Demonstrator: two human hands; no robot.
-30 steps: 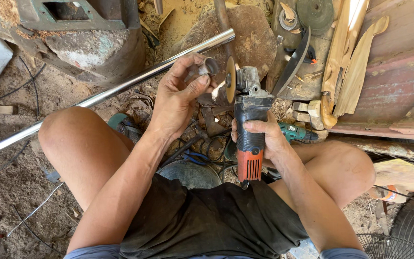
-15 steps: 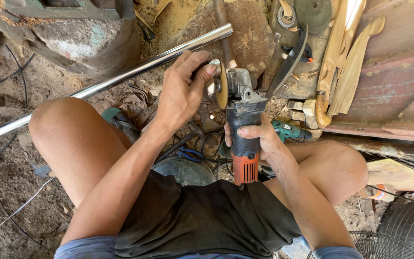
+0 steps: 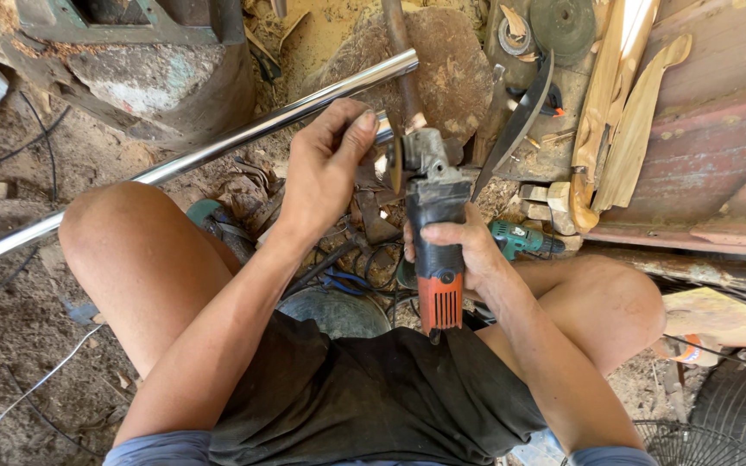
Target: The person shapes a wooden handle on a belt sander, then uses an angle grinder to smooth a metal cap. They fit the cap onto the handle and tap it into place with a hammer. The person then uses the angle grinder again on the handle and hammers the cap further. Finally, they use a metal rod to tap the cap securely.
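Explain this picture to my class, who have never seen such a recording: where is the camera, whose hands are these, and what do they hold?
The camera sits on the person's head and looks down, so you see their own knees and arms. The right hand grips an angle grinder with a black and orange body. The left hand reaches to the grinder's head, by its disc; what its fingers pinch is hidden. A long shiny metal pipe lies across the dusty ground behind. Nearby are a green drill, wooden pieces and tangled cables.
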